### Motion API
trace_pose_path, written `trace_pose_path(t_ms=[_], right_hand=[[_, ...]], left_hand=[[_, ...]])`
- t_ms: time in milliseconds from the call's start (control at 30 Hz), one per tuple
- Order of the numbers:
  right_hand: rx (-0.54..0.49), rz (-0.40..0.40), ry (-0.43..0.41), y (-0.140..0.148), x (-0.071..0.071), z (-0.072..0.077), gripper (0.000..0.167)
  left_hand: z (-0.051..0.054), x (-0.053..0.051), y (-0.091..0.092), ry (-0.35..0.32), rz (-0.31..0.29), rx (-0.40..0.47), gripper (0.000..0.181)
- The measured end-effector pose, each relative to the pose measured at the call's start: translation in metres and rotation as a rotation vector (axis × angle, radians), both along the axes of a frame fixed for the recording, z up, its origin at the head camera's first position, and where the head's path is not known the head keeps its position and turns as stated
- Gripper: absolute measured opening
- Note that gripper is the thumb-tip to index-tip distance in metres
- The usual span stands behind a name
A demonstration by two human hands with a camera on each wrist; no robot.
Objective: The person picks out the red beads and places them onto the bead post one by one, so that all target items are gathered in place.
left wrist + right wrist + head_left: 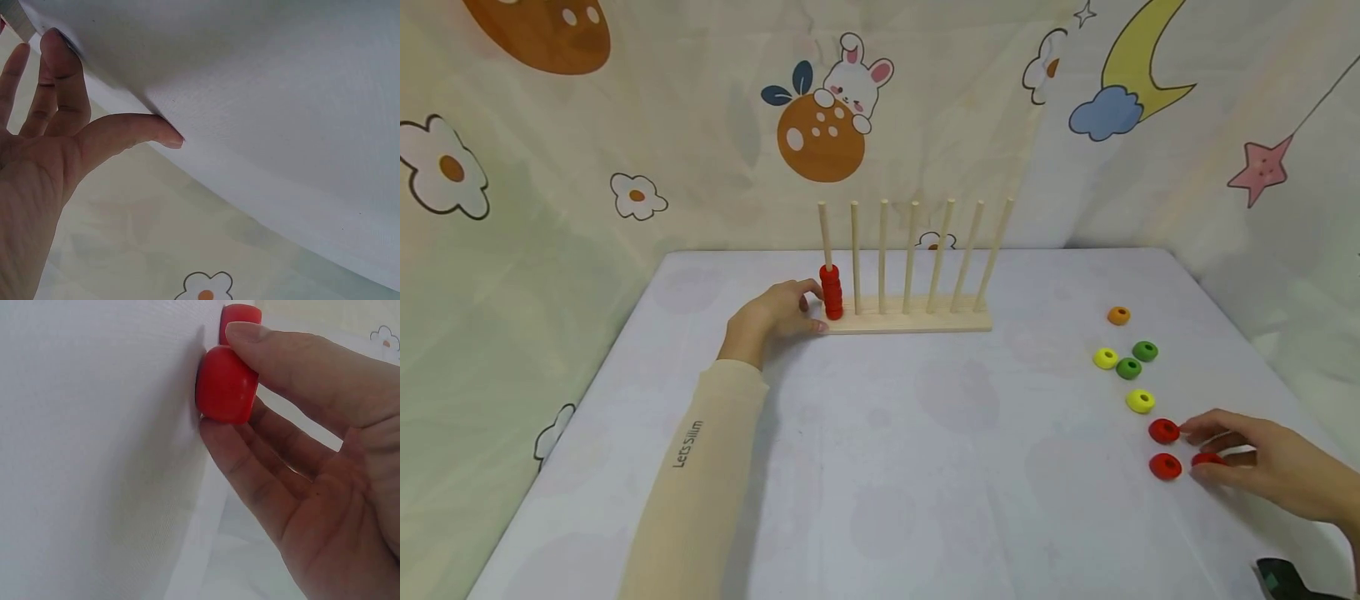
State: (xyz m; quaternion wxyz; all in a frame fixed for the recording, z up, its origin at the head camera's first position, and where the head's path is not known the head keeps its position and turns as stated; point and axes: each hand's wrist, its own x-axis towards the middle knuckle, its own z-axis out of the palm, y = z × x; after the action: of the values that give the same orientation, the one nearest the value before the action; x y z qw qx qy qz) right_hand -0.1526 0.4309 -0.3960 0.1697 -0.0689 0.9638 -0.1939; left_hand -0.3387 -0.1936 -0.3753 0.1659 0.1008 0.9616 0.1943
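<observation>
A wooden peg rack (pixel 910 322) with several upright pegs stands toward the back of the table. Its leftmost peg carries a stack of red beads (pixel 832 292). At the rack's left end is my left hand (pixel 778 310), thumb by the base's front corner and fingers extended. On the right, my right hand (pixel 1273 462) pinches a red bead (pixel 226 386) between thumb and finger, low against the tabletop. Beside that hand lie one loose red bead (pixel 1164 431) and another red bead (pixel 1165 467).
Farther back on the right lie a yellow bead (pixel 1140 401), a second yellow bead (pixel 1105 358), green beads (pixel 1145 351) and an orange bead (pixel 1118 316). A black object (pixel 1285 578) shows at the lower right. Patterned cloth (pixel 700 125) hangs behind the white-covered table (pixel 887 467).
</observation>
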Motion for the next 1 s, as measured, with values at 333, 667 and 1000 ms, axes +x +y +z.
trace_pose_path(t_ms=[333, 667, 1000], right_hand=[[0.002, -0.039, 0.173, -0.003, 0.003, 0.004, 0.044], [-0.120, 0.003, 0.437, -0.014, 0.002, 0.003, 0.033], [-0.168, 0.033, 0.558, -0.029, -0.011, 0.010, 0.044]], left_hand=[[0.000, -0.001, 0.000, -0.014, 0.008, -0.005, 0.059], [0.002, 0.001, 0.001, -0.008, -0.002, -0.008, 0.059], [0.004, 0.003, 0.001, -0.009, 0.001, 0.004, 0.059]])
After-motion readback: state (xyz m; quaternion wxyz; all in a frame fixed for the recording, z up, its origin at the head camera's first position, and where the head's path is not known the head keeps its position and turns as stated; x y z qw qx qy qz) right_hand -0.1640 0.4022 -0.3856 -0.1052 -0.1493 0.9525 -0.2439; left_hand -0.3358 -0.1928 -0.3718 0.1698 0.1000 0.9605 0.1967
